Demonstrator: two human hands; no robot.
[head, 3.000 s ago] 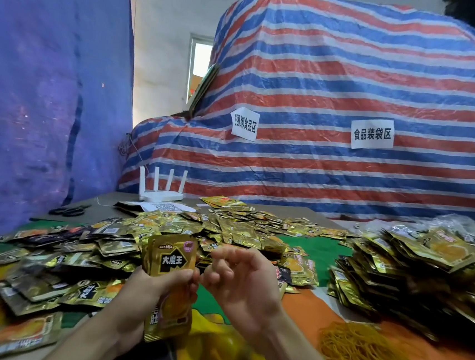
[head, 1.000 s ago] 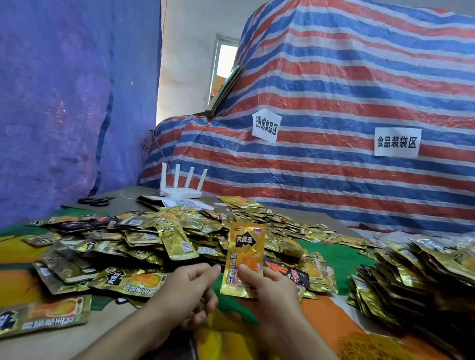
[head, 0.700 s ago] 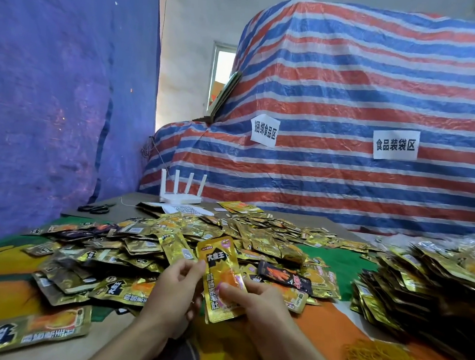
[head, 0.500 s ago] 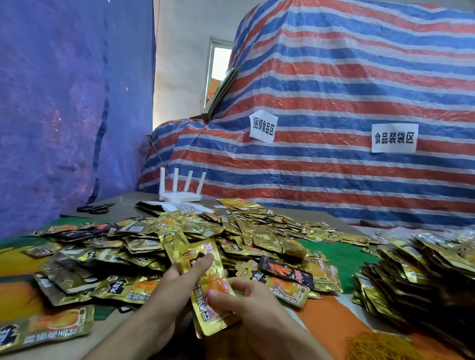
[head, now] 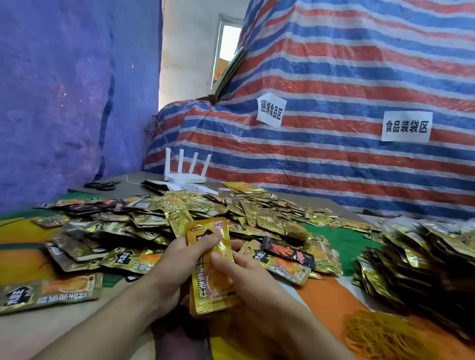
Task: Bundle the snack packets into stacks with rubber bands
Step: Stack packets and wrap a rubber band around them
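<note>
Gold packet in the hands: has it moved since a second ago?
Yes. The gold packet has come left and nearer, away from the black packet; left hand and right hand both grip it.

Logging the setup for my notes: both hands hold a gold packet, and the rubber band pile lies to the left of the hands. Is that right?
Not quite. The head view shows the left hand and right hand holding the gold packet, but the rubber band pile lies to the right of the hands, not the left.
</note>
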